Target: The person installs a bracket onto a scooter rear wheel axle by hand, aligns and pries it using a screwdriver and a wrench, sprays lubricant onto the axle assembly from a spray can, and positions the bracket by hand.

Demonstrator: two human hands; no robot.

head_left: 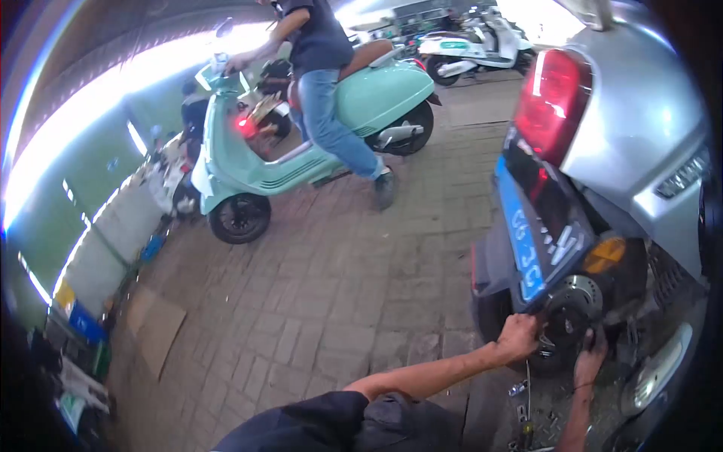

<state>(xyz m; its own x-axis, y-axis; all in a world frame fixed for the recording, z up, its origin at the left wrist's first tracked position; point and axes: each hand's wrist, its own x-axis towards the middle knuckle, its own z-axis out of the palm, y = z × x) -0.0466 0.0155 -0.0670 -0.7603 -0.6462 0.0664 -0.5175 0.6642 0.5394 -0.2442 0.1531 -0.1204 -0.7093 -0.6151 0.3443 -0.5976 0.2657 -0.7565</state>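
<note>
My left hand (518, 337) is closed at the left edge of a dark round wheel hub (566, 322) with a silver brake disc (584, 292). What its fingers grip is hidden. On the hub's lower right side, my right hand (590, 360) touches the dark parts with its fingers pointing up; their tips are hard to make out. The hub sits at the rear of a silver scooter (633, 128), below its blue number plate (520, 233) and an orange reflector (605, 255). A long thin metal tool (527, 407) lies below my hands.
A mint-green scooter (399, 92) with a person (320, 90) astride it stands ahead on the brick paving. Behind it is a white scooter (471, 49). A flat cardboard sheet (154, 324) lies at left, near a blue box (86, 322). A loose silver-white cover (657, 371) is at lower right.
</note>
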